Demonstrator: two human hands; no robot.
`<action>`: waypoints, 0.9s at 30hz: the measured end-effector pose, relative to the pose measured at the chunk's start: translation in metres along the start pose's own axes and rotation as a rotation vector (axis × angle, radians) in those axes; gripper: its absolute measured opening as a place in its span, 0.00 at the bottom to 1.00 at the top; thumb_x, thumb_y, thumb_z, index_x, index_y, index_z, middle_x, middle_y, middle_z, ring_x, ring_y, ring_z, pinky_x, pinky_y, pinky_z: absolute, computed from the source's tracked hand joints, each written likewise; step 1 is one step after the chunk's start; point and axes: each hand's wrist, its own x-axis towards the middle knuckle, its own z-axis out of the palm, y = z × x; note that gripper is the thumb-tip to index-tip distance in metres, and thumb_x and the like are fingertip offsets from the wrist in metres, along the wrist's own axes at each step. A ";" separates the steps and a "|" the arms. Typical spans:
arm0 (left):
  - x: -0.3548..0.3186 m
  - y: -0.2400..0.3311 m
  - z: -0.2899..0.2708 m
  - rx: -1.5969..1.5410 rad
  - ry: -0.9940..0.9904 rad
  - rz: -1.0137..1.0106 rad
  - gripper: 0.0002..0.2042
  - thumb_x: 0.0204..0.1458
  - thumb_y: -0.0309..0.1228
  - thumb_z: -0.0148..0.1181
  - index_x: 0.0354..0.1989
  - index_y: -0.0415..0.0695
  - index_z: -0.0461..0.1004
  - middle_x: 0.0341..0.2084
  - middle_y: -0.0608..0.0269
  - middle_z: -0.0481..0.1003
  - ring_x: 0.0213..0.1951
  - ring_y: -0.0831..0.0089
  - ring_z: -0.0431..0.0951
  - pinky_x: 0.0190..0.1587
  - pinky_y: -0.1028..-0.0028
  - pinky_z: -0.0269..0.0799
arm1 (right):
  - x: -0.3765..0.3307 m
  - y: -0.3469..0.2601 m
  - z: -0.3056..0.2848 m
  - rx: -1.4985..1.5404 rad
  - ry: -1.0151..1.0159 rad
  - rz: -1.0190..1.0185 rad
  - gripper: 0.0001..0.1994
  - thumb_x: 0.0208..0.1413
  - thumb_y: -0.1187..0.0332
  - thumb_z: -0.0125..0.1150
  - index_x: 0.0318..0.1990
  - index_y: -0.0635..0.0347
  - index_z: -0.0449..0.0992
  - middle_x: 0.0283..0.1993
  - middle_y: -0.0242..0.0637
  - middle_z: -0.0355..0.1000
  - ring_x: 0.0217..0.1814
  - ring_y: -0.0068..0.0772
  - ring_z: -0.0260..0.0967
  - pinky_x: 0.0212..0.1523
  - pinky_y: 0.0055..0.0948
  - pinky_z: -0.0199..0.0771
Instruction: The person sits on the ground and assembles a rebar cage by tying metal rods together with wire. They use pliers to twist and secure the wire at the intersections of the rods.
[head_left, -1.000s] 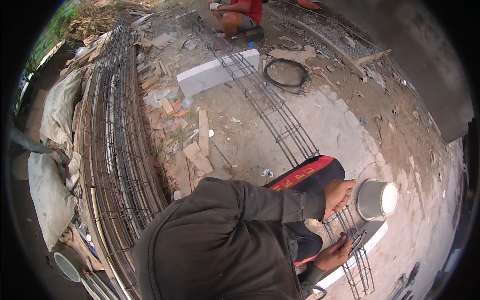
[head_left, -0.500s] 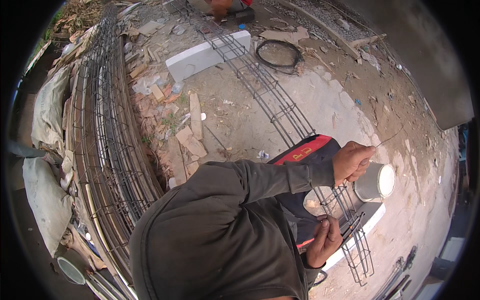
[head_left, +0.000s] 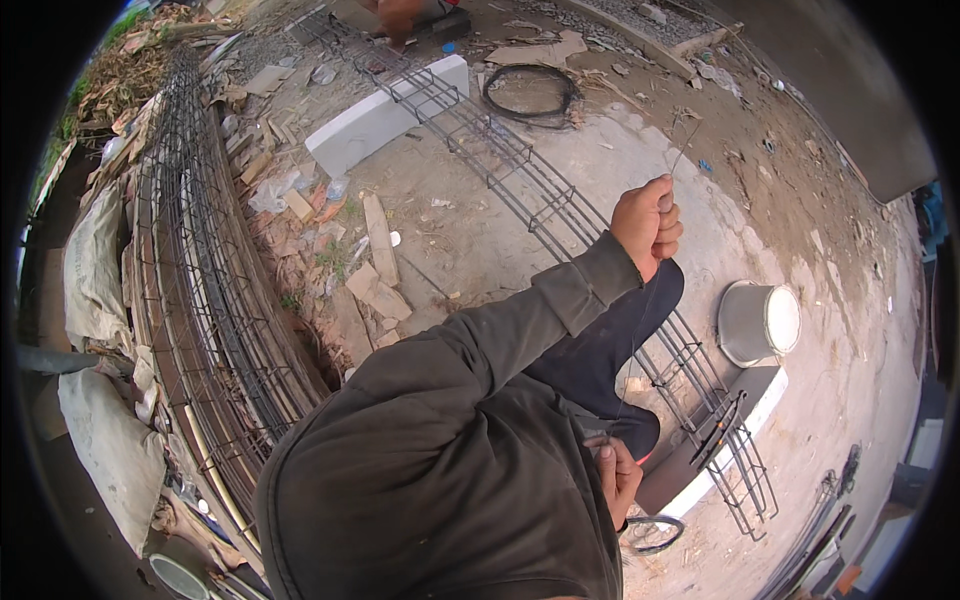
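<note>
A long cage of steel bars runs diagonally from the far left to the near right. My left hand is raised above it, closed on a thin tie wire whose end sticks up past the fist. A fine line of wire drops from that fist toward my right hand, which is pinched shut low beside my body. What exactly the right fingers grip is hard to see, but the wire seems to lead into them. Short dark rods lie across the cage's near end.
White-sided blocks prop the cage, one far and one near. A bucket stands right of the cage. Black wire coils lie far off and near my right hand. More cages are stacked left. Another person's hand shows far away.
My left hand has risen away from the cage, with the wire end now pointing up. My right hand has drawn back from the cage toward my body. The view has shifted slightly.
</note>
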 end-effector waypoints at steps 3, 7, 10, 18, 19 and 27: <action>0.010 -0.008 -0.009 -0.031 0.041 -0.032 0.21 0.66 0.42 0.51 0.19 0.57 0.54 0.13 0.78 0.46 0.16 0.81 0.43 0.19 0.74 0.36 | 0.002 -0.020 -0.010 -0.201 -0.210 -0.113 0.14 0.69 0.64 0.56 0.38 0.66 0.81 0.26 0.29 0.73 0.27 0.20 0.64 0.31 0.23 0.63; 0.014 -0.001 -0.009 -0.044 0.096 0.023 0.21 0.66 0.42 0.51 0.19 0.56 0.54 0.13 0.78 0.46 0.15 0.82 0.43 0.18 0.74 0.36 | -0.001 -0.029 -0.039 -0.097 0.036 -0.037 0.12 0.67 0.67 0.57 0.46 0.70 0.79 0.37 0.46 0.78 0.36 0.29 0.72 0.37 0.28 0.69; -0.001 -0.007 0.000 0.100 0.066 0.104 0.22 0.66 0.43 0.52 0.19 0.55 0.54 0.13 0.78 0.48 0.14 0.83 0.45 0.17 0.75 0.39 | 0.027 -0.003 -0.058 -1.245 0.407 -0.444 0.20 0.67 0.66 0.57 0.61 0.71 0.72 0.57 0.55 0.74 0.55 0.40 0.73 0.52 0.35 0.72; -0.026 -0.088 0.009 0.321 -0.029 0.179 0.22 0.68 0.41 0.51 0.19 0.53 0.57 0.13 0.78 0.53 0.14 0.86 0.51 0.15 0.76 0.45 | 0.047 -0.011 0.006 -0.130 0.167 -0.156 0.19 0.71 0.67 0.52 0.62 0.72 0.70 0.43 0.44 0.78 0.42 0.30 0.72 0.44 0.27 0.70; -0.026 -0.088 0.007 0.396 -0.044 0.216 0.22 0.68 0.41 0.51 0.19 0.53 0.58 0.14 0.79 0.54 0.14 0.86 0.51 0.16 0.77 0.46 | 0.045 -0.008 0.003 -0.261 0.291 -0.223 0.17 0.71 0.67 0.52 0.59 0.72 0.72 0.39 0.40 0.78 0.36 0.27 0.70 0.39 0.26 0.68; -0.040 -0.096 0.020 0.382 -0.297 0.114 0.21 0.70 0.39 0.49 0.19 0.50 0.59 0.14 0.80 0.55 0.15 0.87 0.53 0.16 0.78 0.48 | 0.074 0.008 -0.027 -0.706 0.074 -0.297 0.11 0.69 0.70 0.52 0.46 0.69 0.78 0.36 0.55 0.79 0.33 0.48 0.78 0.35 0.39 0.73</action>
